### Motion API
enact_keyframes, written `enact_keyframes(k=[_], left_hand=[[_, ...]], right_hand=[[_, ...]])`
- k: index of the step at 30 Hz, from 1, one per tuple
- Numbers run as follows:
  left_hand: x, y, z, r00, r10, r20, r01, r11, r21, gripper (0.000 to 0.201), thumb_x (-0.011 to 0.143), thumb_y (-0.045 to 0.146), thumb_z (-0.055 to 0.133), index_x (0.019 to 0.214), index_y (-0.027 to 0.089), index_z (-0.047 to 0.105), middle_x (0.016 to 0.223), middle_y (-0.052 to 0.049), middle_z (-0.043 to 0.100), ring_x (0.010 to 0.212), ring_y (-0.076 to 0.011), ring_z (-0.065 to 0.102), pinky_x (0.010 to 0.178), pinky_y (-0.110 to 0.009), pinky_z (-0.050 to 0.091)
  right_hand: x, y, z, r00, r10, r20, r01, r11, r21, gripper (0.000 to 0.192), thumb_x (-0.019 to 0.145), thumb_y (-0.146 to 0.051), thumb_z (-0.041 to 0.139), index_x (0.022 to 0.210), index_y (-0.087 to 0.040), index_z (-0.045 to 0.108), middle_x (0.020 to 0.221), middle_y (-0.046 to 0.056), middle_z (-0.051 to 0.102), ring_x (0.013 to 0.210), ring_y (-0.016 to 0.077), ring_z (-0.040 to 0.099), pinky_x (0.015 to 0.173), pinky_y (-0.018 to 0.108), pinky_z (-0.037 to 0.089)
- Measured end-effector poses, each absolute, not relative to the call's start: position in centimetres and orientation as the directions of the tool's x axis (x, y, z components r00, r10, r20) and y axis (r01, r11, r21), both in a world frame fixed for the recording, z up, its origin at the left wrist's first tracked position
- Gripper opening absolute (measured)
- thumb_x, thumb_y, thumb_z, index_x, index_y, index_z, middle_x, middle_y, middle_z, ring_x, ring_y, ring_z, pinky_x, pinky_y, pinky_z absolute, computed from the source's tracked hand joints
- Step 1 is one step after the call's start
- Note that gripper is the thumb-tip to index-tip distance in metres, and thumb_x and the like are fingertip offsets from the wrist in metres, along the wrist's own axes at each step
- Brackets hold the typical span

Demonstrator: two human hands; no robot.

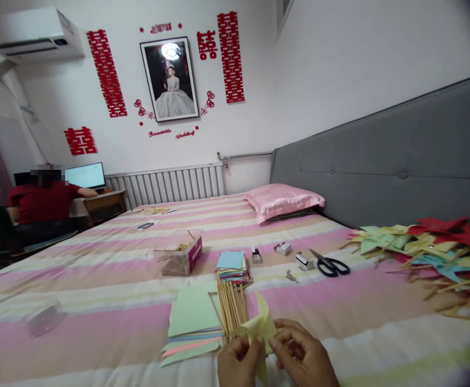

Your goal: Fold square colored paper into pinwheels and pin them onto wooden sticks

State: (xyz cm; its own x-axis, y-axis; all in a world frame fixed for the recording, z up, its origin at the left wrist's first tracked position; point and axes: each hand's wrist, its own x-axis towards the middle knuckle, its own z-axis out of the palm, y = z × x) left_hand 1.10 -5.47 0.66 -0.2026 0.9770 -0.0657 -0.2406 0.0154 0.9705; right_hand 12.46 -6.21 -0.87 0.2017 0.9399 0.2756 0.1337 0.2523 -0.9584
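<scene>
Between my two hands is a pale yellow paper pinwheel (264,317), its corners bent inward and one blade standing up. My left hand (240,360) pinches its lower left side with thumb and fingers. On the right side, my right hand (301,352) grips the paper near its centre. Just beyond lies a bundle of thin wooden sticks (231,303), partly covered by the pinwheel. Left of the sticks sits a fanned stack of large coloured paper (194,312), pale green on top. Behind them is a stack of small coloured paper squares (231,262).
Black-handled scissors (333,266), small boxes (304,262) and metal pins (291,276) lie on the striped bed (109,301). A clear tub (182,255) holds sticks. Finished pinwheels (432,247) are heaped at right. A pink pillow (283,200) lies farther back; a person (43,199) sits at a desk.
</scene>
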Motion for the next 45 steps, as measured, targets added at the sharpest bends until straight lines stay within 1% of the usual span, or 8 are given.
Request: enact_keyframes(k=[7, 16, 21, 27, 37, 40, 42, 45], left_hand=[[1.2, -5.7, 1.2, -0.186, 0.982, -0.037, -0.214, -0.004, 0.977, 0.033, 0.042, 0.041, 0.076, 0.041, 0.011, 0.063, 0.038, -0.001, 0.057, 0.041, -0.0105, 0.044, 0.045, -0.021, 0.034], [1.1, -5.6, 1.1, -0.141, 0.990, 0.003, -0.154, -0.025, 0.988, 0.031, 0.048, 0.039, 0.073, 0.042, 0.010, 0.063, 0.039, -0.001, 0.056, 0.042, -0.0103, 0.044, 0.045, -0.020, 0.031], [1.0, -5.4, 0.2, -0.111, 0.994, 0.020, -0.113, -0.032, 0.993, 0.033, 0.051, 0.040, 0.070, 0.042, 0.009, 0.061, 0.039, 0.000, 0.052, 0.043, -0.0101, 0.041, 0.046, -0.021, 0.028], [1.1, -5.2, 0.0, -0.101, 0.995, 0.011, -0.098, -0.021, 0.995, 0.030, 0.053, 0.038, 0.068, 0.044, 0.009, 0.062, 0.042, -0.001, 0.053, 0.045, -0.0112, 0.043, 0.047, -0.022, 0.030], [0.8, -5.0, -0.6, -0.157, 0.987, 0.020, -0.062, -0.030, 0.998, 0.030, 0.052, 0.039, 0.067, 0.043, 0.011, 0.059, 0.040, -0.001, 0.055, 0.043, -0.0121, 0.044, 0.046, -0.023, 0.030], [0.5, -4.9, -0.4, -0.186, 0.982, 0.020, -0.074, -0.034, 0.997, 0.025, 0.053, 0.036, 0.064, 0.047, 0.012, 0.060, 0.043, -0.001, 0.058, 0.045, -0.0126, 0.047, 0.047, -0.022, 0.033], [0.4, -4.8, -0.4, -0.197, 0.980, 0.015, -0.087, -0.033, 0.996, 0.022, 0.053, 0.034, 0.062, 0.048, 0.013, 0.060, 0.043, -0.001, 0.059, 0.045, -0.0122, 0.047, 0.048, -0.022, 0.034], [0.4, -4.7, -0.6, -0.204, 0.979, 0.008, -0.090, -0.027, 0.996, 0.020, 0.052, 0.032, 0.061, 0.044, 0.013, 0.058, 0.041, 0.000, 0.057, 0.044, -0.0117, 0.047, 0.047, -0.022, 0.032]], right_hand=[[12.8, -5.8, -1.4, 0.174, 0.950, 0.258, 0.152, 0.233, -0.961, 0.037, 0.068, -0.048, 0.058, 0.056, -0.013, 0.061, 0.098, 0.015, 0.060, 0.041, 0.0089, 0.051, 0.042, 0.025, 0.044], [13.9, -6.1, 0.3, 0.023, 0.984, 0.177, 0.155, 0.171, -0.973, 0.035, 0.070, -0.044, 0.058, 0.057, -0.011, 0.064, 0.104, 0.019, 0.058, 0.058, 0.0163, 0.062, 0.050, 0.025, 0.047], [14.4, -6.1, 0.6, -0.006, 0.988, 0.157, 0.182, 0.155, -0.971, 0.033, 0.070, -0.040, 0.058, 0.059, -0.011, 0.066, 0.105, 0.019, 0.059, 0.078, 0.0244, 0.064, 0.057, 0.027, 0.048], [14.6, -6.2, 1.1, -0.020, 0.986, 0.163, 0.237, 0.163, -0.958, 0.029, 0.070, -0.036, 0.059, 0.054, -0.013, 0.065, 0.089, 0.016, 0.066, 0.104, 0.0308, 0.053, 0.073, 0.030, 0.045], [14.4, -6.5, 1.3, -0.041, 0.985, 0.169, 0.254, 0.174, -0.951, 0.029, 0.071, -0.035, 0.059, 0.050, -0.015, 0.064, 0.080, 0.012, 0.068, 0.098, 0.0270, 0.057, 0.072, 0.028, 0.045], [14.8, -6.1, 1.3, -0.028, 0.986, 0.166, 0.258, 0.167, -0.952, 0.029, 0.073, -0.040, 0.055, 0.063, -0.014, 0.065, 0.092, 0.011, 0.067, 0.083, 0.0223, 0.062, 0.065, 0.026, 0.046], [15.7, -5.3, 0.9, -0.007, 0.988, 0.152, 0.273, 0.148, -0.950, 0.031, 0.077, -0.043, 0.050, 0.079, -0.015, 0.063, 0.087, 0.008, 0.068, 0.073, 0.0193, 0.064, 0.063, 0.026, 0.047], [17.8, -3.4, -0.6, 0.051, 0.990, 0.129, 0.324, 0.106, -0.940, 0.027, 0.079, -0.038, 0.050, 0.088, -0.013, 0.060, 0.089, 0.008, 0.067, 0.081, 0.0194, 0.063, 0.074, 0.028, 0.048]])
